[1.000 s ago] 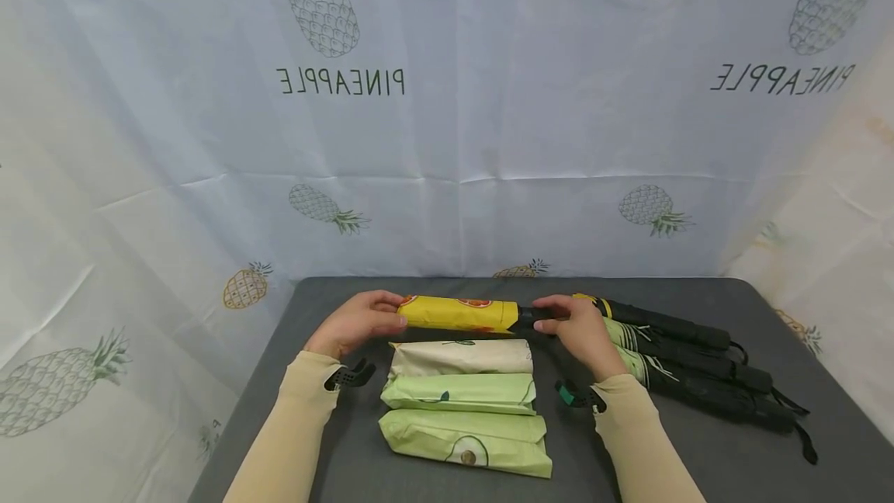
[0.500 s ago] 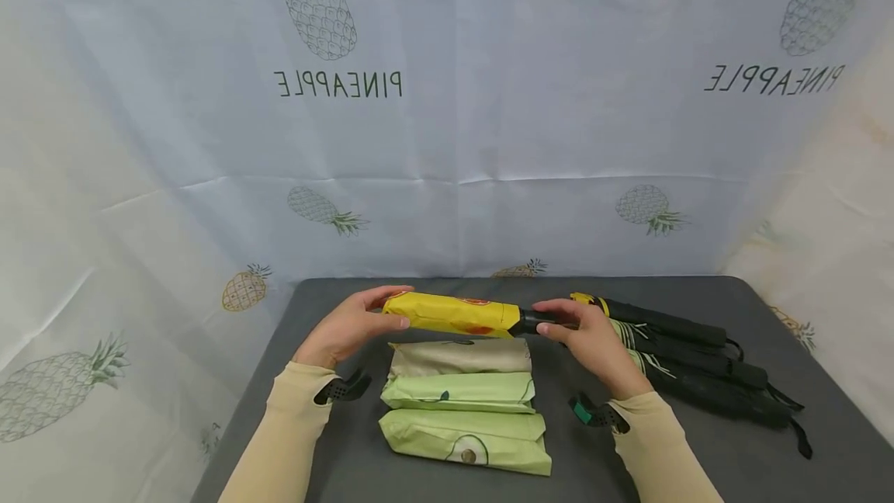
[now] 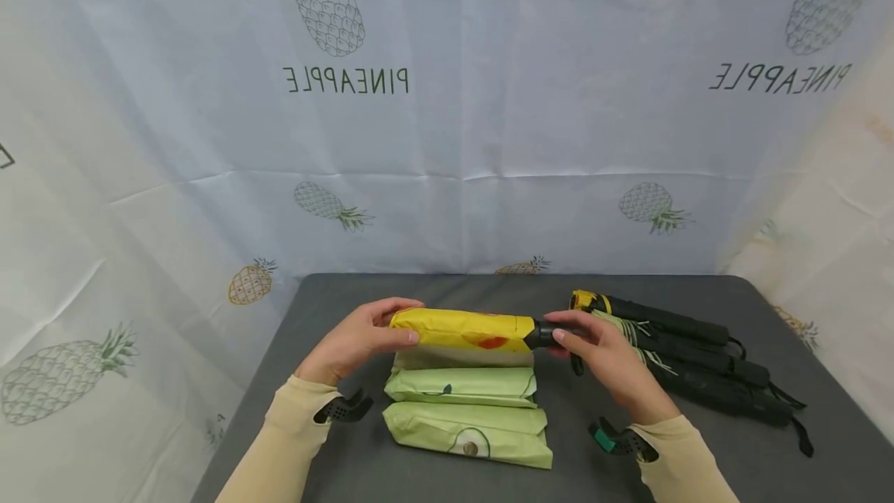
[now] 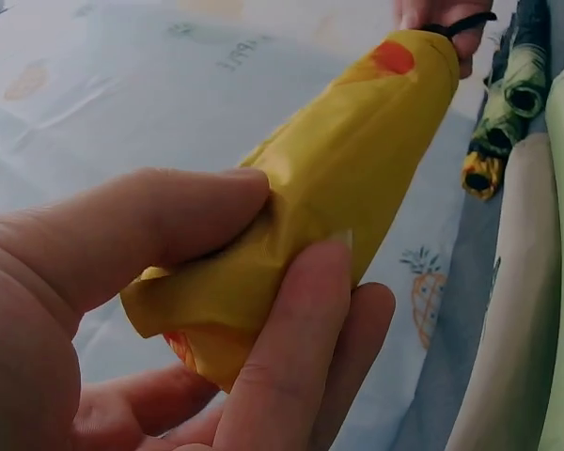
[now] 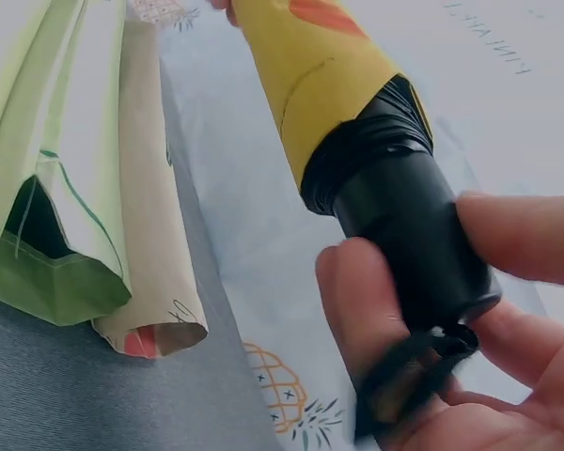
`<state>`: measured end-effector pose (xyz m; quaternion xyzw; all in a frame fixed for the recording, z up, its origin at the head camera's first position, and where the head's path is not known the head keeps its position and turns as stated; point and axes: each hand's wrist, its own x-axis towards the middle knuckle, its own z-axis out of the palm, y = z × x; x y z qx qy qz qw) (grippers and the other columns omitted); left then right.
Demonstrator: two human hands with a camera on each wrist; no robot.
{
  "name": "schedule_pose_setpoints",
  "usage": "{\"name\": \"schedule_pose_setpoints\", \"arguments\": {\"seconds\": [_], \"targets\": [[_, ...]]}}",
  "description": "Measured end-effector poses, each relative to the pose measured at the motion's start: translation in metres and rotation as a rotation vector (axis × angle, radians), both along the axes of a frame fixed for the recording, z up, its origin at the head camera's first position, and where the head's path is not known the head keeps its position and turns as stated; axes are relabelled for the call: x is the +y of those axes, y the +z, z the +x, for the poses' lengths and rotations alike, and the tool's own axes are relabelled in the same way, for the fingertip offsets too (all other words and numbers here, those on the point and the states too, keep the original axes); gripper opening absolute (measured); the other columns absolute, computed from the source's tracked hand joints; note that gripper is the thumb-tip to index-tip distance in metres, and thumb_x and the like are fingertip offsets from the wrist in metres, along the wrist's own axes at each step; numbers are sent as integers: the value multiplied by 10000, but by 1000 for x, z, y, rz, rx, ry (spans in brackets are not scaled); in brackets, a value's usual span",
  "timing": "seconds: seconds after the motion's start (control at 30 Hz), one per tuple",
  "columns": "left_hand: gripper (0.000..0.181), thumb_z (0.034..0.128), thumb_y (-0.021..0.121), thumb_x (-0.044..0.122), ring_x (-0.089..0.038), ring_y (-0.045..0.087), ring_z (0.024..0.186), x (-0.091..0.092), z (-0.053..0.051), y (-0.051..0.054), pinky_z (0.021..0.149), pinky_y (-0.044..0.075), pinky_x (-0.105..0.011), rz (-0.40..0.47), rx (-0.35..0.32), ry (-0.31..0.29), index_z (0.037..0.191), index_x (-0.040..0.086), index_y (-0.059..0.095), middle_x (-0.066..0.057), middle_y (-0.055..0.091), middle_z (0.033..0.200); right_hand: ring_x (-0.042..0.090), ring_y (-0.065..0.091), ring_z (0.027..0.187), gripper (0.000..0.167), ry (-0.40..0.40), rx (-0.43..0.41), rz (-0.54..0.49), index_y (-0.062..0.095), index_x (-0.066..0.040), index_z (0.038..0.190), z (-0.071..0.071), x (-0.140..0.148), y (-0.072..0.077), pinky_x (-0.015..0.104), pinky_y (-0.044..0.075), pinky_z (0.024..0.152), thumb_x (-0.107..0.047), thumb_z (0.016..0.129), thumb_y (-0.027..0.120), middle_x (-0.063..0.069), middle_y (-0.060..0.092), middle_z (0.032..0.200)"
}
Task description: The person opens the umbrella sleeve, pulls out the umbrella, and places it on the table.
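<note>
A folded umbrella (image 3: 461, 324) in a yellow sleeve with red-orange prints is held sideways above the table by both hands. My left hand (image 3: 363, 340) pinches the yellow fabric at its left end; the left wrist view shows the thumb on one side and fingers on the other. At the other end, my right hand (image 3: 608, 355) grips the black handle (image 5: 409, 240), thumb and fingers around it. A dark strap loop (image 5: 414, 376) hangs from the handle. Beneath the umbrella lies a beige sleeve (image 5: 155, 207), partly covered in the head view.
Two light green sleeves, a middle one (image 3: 461, 385) and a near one (image 3: 433, 429), lie in front of the beige one. On the right, several black folded umbrellas (image 3: 698, 367) lie side by side on the grey table (image 3: 698, 456). A pineapple-print curtain (image 3: 489, 130) stands behind.
Both hands have lifted the yellow-sleeved umbrella off the table and brought it nearer, so it now overlaps the beige sleeve in the head view. Both hands keep their hold.
</note>
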<state>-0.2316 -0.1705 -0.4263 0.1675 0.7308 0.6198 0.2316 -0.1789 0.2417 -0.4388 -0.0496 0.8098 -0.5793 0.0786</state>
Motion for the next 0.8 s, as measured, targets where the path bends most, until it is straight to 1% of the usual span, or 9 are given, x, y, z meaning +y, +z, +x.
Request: {"name": "schedule_pose_setpoints", "arguments": {"seconds": [0.07, 0.13, 0.23, 0.3, 0.37, 0.43, 0.53, 0.7, 0.8], "targets": [[669, 962, 842, 189, -231, 669, 1209, 2, 1, 0, 1075, 591, -489, 9, -6, -4, 1570, 224, 566, -79, 623, 1491, 265, 723, 1233, 542, -14, 2, 10, 594, -108, 1534, 1, 1, -2, 528, 567, 1115, -341, 1061, 722, 164, 556, 1584], [714, 944, 861, 174, -238, 657, 1228, 3, 1, -1, 1054, 602, -433, 11, -6, -8, 1587, 220, 555, -88, 598, 1520, 270, 687, 1275, 578, -29, 1, 19, 609, -119, 1522, 3, 1, -3, 532, 561, 1107, -365, 1024, 770, 136, 555, 1593], [724, 912, 889, 147, -248, 652, 1213, 5, 2, -1, 1000, 618, -373, 4, 0, -8, 1567, 156, 580, -116, 607, 1488, 317, 636, 1353, 583, -40, 1, 28, 639, -143, 1496, 4, 1, -4, 528, 559, 1101, -367, 987, 814, 120, 569, 1591], [720, 903, 896, 134, -262, 663, 1183, 6, 3, -1, 970, 630, -362, 3, 5, -5, 1554, 110, 588, -140, 631, 1439, 371, 599, 1418, 575, -46, 5, 31, 657, -149, 1483, 5, 1, -4, 541, 549, 1121, -367, 977, 823, 128, 581, 1586], [700, 901, 900, 138, -259, 667, 1173, 6, 4, -1, 975, 634, -392, -4, 9, 1, 1537, 113, 608, -132, 641, 1419, 412, 544, 1477, 577, -46, 4, 32, 663, -153, 1483, 6, 2, -4, 565, 530, 1146, -374, 975, 825, 136, 563, 1608], [684, 905, 898, 149, -257, 670, 1169, 6, 5, 0, 992, 632, -431, -6, 15, 3, 1528, 120, 617, -130, 645, 1414, 425, 496, 1520, 584, -50, 0, 33, 670, -158, 1481, 6, 2, -4, 588, 509, 1168, -384, 967, 831, 133, 544, 1629], [681, 909, 898, 162, -255, 674, 1165, 6, 6, 1, 1000, 633, -450, -2, 15, 3, 1528, 122, 617, -142, 647, 1412, 422, 512, 1500, 577, -53, -3, 29, 679, -160, 1471, 5, 2, -3, 598, 507, 1160, -384, 962, 836, 133, 552, 1619], [707, 917, 889, 153, -258, 675, 1157, 5, 7, 3, 951, 647, -375, 1, 15, 5, 1552, 85, 586, -157, 644, 1408, 412, 546, 1465, 553, -41, 2, 23, 686, -155, 1467, 5, 1, -3, 607, 509, 1153, -347, 970, 834, 135, 586, 1589], [706, 920, 885, 151, -254, 678, 1155, 5, 7, 4, 964, 649, -397, -4, 17, 8, 1555, 82, 584, -151, 649, 1403, 391, 559, 1455, 537, -39, 7, 25, 692, -162, 1465, 4, 1, -3, 608, 510, 1155, -336, 976, 829, 126, 590, 1590]]}}
